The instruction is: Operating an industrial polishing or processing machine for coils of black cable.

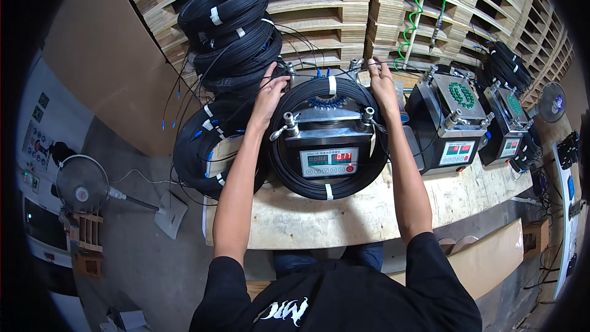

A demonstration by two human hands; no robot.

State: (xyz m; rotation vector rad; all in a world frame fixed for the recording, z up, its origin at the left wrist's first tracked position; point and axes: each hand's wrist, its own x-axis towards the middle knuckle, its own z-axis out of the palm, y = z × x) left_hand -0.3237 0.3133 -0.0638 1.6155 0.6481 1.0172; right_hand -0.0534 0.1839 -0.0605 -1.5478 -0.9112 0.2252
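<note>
At the centre of my view, the black coil (pixel 305 189) goes around the small machine (pixel 329 130). I have the left hand (pixel 270 92) half open at its ten o'clock, the right hand (pixel 382 86) between one and two, fingers loosely bent; I cannot tell whether either one grips a thin cable. On the counter (pixel 307 224), similar machines (pixel 453 126) stand toward three o'clock; piled coils (pixel 228 18) rise toward eleven.

Both arms (pixel 241 175) extended, hands apart.
Left hand (pixel 268 97) at 11 o'clock, thumb and forefinger parted; right hand (pixel 383 88) at 2 o'clock, pointing toward 12, grip not determinable; forearms (pixel 408 175) bare.
</note>
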